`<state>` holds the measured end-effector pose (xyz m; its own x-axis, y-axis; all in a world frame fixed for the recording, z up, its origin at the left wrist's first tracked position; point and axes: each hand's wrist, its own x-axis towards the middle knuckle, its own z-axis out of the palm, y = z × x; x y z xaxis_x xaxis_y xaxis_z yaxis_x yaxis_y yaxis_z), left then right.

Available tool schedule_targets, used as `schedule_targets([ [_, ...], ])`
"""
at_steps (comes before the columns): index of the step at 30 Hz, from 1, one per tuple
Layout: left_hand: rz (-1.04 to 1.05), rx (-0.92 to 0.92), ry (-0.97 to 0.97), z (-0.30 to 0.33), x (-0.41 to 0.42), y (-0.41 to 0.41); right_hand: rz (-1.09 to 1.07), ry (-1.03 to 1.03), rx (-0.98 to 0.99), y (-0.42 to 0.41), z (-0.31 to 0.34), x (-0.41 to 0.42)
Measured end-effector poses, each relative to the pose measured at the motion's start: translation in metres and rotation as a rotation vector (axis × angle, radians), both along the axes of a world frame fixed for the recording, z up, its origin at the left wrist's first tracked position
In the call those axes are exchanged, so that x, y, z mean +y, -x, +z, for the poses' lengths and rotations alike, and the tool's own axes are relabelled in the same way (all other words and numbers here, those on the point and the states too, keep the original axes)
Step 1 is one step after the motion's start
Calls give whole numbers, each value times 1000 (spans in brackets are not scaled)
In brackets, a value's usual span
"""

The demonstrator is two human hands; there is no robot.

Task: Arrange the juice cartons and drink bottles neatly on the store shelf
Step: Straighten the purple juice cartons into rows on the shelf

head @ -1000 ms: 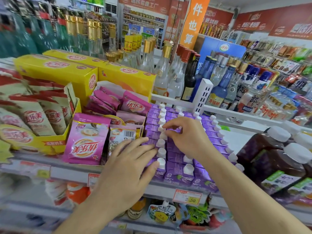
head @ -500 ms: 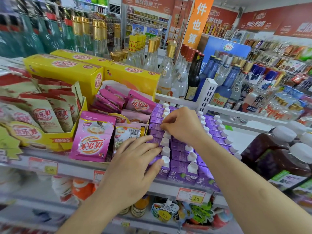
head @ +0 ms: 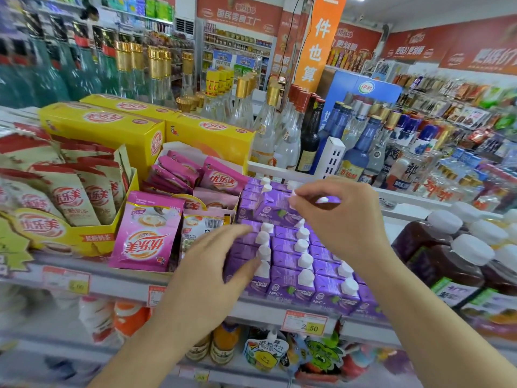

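Lifting one carton clear of the purple rows

My right hand (head: 344,219) pinches a raised juice carton (head: 275,210) by its top; my left hand (head: 212,273), fingers straight, steadies the shelved cartons (head: 293,264). Next, I judge: reseat it squarely in a row on the shelf (head: 117,284)

Left hand (head: 208,271) lies flat, fingers straight; right hand (head: 345,219) raised, its grip curled in a pinch.

cartons (head: 291,264) on shelf (head: 126,284) — sachets (head: 145,242) left
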<state>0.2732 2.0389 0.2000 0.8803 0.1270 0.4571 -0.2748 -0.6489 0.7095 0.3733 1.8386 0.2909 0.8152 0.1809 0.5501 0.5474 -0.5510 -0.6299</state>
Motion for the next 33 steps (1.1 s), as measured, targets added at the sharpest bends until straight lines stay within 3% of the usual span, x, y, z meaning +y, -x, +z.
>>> schedule_targets([
  [4,-39,-32,301,24,-15,10,74,-114,28,45,0,-20],
  [8,-173,-4,446,31,-26,17,174,-200,-4,74,-14,-33],
  [15,-186,-222,267,31,-42,40,289,-106,-82,98,-26,-68],
  [20,-245,-255,312,32,-56,56,285,-126,-129,117,-32,-78],
  [27,-228,-109,540,13,-71,87,328,-205,-19,145,-48,-85],
  [33,-116,125,644,-41,-60,127,390,-155,255,162,-102,-68],
])
